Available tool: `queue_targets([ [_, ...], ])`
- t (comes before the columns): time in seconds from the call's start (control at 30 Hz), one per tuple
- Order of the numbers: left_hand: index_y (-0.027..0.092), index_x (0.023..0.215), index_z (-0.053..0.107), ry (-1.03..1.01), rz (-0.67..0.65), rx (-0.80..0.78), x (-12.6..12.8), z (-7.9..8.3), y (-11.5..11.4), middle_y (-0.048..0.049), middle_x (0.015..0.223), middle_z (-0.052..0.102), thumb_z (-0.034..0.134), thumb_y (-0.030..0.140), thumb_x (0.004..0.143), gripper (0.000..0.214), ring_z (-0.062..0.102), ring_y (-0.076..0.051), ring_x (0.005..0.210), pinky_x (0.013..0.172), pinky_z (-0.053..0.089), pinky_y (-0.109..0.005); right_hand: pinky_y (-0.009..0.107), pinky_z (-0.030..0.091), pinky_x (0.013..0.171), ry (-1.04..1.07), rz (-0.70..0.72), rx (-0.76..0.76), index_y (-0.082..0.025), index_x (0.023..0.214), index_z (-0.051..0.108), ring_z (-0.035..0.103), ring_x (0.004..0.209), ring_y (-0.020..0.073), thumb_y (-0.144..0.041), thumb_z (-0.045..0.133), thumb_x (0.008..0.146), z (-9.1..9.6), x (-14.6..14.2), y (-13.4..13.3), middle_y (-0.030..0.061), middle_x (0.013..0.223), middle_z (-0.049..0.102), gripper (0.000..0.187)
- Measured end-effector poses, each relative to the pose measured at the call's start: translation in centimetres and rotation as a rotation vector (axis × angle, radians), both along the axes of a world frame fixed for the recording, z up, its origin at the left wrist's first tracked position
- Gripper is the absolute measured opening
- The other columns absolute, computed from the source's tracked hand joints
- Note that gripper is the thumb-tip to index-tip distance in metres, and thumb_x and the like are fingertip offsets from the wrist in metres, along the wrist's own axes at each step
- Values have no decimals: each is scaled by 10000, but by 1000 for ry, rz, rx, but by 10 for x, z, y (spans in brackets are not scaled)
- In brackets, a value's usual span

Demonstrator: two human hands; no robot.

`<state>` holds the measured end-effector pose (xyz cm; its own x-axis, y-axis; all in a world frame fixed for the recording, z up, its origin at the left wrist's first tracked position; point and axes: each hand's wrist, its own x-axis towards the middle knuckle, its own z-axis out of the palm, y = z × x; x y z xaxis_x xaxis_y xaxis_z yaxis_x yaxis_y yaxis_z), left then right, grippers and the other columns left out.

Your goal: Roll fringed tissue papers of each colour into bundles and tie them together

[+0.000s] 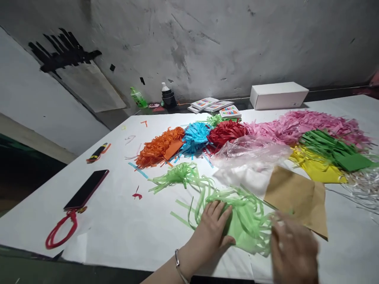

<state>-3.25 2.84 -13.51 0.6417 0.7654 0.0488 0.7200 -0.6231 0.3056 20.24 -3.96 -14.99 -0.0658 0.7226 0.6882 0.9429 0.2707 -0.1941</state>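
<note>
My left hand (213,228) lies on a light green sheet of fringed tissue paper (241,232). Its fingers are stretched out and rest on the paper, with the thumb apart. Cut strips curl around the sheet's far and right edges. At the sheet's right edge is my right hand (293,246), smeared by motion, so its grip and anything in it cannot be made out. Just beyond my left hand sits a smaller bunch of light green fringe (180,174). A brown paper piece (296,197) lies beyond my right hand.
Orange (160,148), blue (196,136), red (227,134) and pink fringe (296,126) line the back. Clear plastic (251,152) lies before them. Green (334,148) and yellow fringe (318,165) lie right. Left are a phone (87,189) and cutter (98,152); behind, a white box (278,96).
</note>
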Motion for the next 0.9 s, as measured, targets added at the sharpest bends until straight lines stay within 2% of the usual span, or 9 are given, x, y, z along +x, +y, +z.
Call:
queue_targets([
  [0.07, 188, 1463, 406, -17, -33, -3, 4, 2, 2, -185, 1436, 517, 780, 405, 789, 801, 459, -390, 1328, 1107, 365, -598, 419, 513, 995, -108, 381, -29, -215, 1321, 581, 643, 1157, 267, -134, 498, 905, -4, -23, -1, 105, 1221, 692, 431],
  [0.1, 195, 1462, 407, -19, -56, -7, 4, 3, 3, -185, 1438, 515, 770, 419, 795, 792, 456, -387, 1331, 1106, 359, -599, 379, 523, 984, -142, 433, -72, -188, 1286, 601, 643, 1159, 244, -97, 465, 899, -9, -34, 1, 108, 1208, 699, 420],
  [0.2, 215, 1472, 396, 17, -40, -8, -4, 6, 12, -192, 1464, 490, 770, 544, 761, 867, 446, -396, 1337, 1093, 340, -623, 478, 534, 937, -190, 156, -96, -111, 1244, 598, 631, 1156, 322, -211, 445, 968, -32, -51, 11, 196, 1210, 678, 332],
  [0.3, 194, 1477, 389, 89, 120, 43, -22, 3, 19, -210, 1506, 440, 759, 604, 742, 920, 403, -427, 1370, 1081, 322, -654, 586, 537, 837, -164, -109, -138, -33, 1294, 530, 587, 1171, 439, -479, 363, 1005, -45, -34, 16, 329, 1297, 574, 557],
  [0.43, 192, 1484, 386, 127, 213, 105, -34, -2, 14, -196, 1550, 388, 672, 529, 862, 763, 352, -409, 1418, 1112, 285, -654, 633, 508, 860, -114, -260, -159, -48, 1352, 488, 522, 1241, 478, -447, 415, 995, -28, -2, 5, 328, 1373, 514, 540],
  [0.5, 201, 1490, 378, 138, 205, 104, -30, -2, 9, -188, 1563, 371, 627, 503, 904, 705, 326, -397, 1438, 1123, 267, -663, 587, 496, 931, -119, -171, -103, -97, 1348, 513, 554, 1228, 418, -329, 539, 957, -9, -3, -1, 257, 1363, 562, 455],
  [0.67, 201, 1474, 401, 137, 178, 110, -29, -2, 9, -175, 1559, 385, 616, 443, 925, 637, 281, -383, 1465, 1129, 251, -688, 416, 494, 1016, -223, 435, -113, -122, 1272, 601, 573, 1261, 270, -95, 479, 902, 11, -36, 7, 126, 1307, 653, 390],
  [0.8, 156, 1407, 475, 102, 276, 180, -45, 2, 9, -210, 1502, 454, 630, 332, 920, 540, 363, -410, 1419, 1106, 263, -721, 419, 526, 961, -181, 391, -77, -89, 1186, 648, 645, 1150, 263, -39, 447, 911, -7, -38, 16, 131, 1222, 698, 344],
  [0.9, 161, 1447, 425, 24, 94, 182, -42, 8, -3, -206, 1514, 441, 678, 372, 884, 652, 331, -396, 1441, 1146, 231, -695, 430, 531, 950, -138, 398, -89, -88, 1185, 647, 636, 1148, 277, -65, 478, 924, -15, -36, 13, 144, 1214, 697, 312],
])
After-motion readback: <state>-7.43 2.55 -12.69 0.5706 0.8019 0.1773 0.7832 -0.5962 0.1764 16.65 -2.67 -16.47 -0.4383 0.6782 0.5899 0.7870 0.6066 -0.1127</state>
